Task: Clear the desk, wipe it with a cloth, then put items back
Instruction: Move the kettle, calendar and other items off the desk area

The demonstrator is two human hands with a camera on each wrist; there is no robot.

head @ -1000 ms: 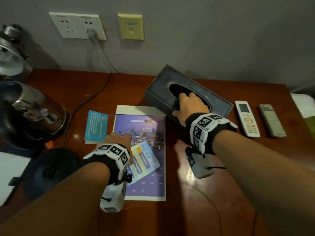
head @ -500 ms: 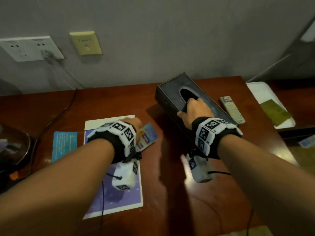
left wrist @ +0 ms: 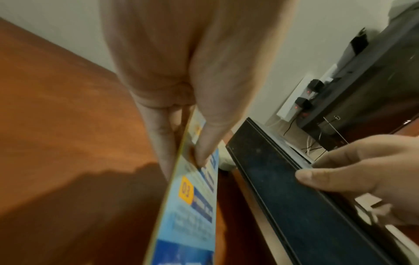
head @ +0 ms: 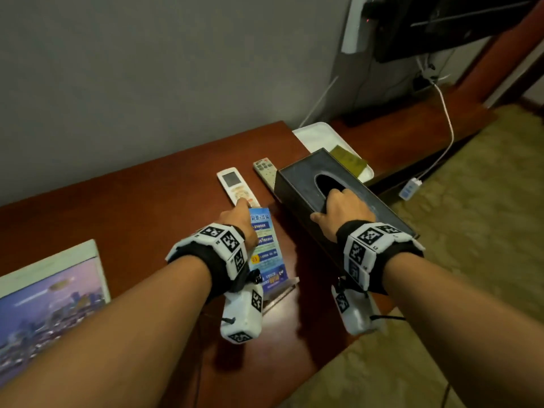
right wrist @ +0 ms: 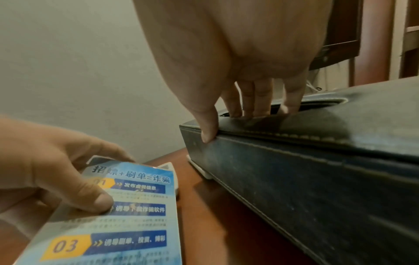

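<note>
My right hand (head: 338,206) grips the dark leather tissue box (head: 300,178), fingers hooked into its top slot and thumb on its near side (right wrist: 209,133). The box hangs tilted above the desk's right end, over the remotes. My left hand (head: 241,219) pinches a blue printed card in a clear stand (head: 266,248) between thumb and fingers (left wrist: 204,152), held just above the brown desk (head: 132,201). In the right wrist view the blue card (right wrist: 127,215) sits left of the tissue box (right wrist: 317,179).
A white remote (head: 235,185) and a grey remote (head: 265,170) lie by the desk's right edge. A purple city-picture pad (head: 50,304) lies at the left. Past the desk sit a white tray (head: 321,136), a lower cabinet and carpet floor (head: 471,216).
Both hands moved right across the desk, carrying the tissue box and the blue card off the purple pad toward the right end. The view swung right with them.
</note>
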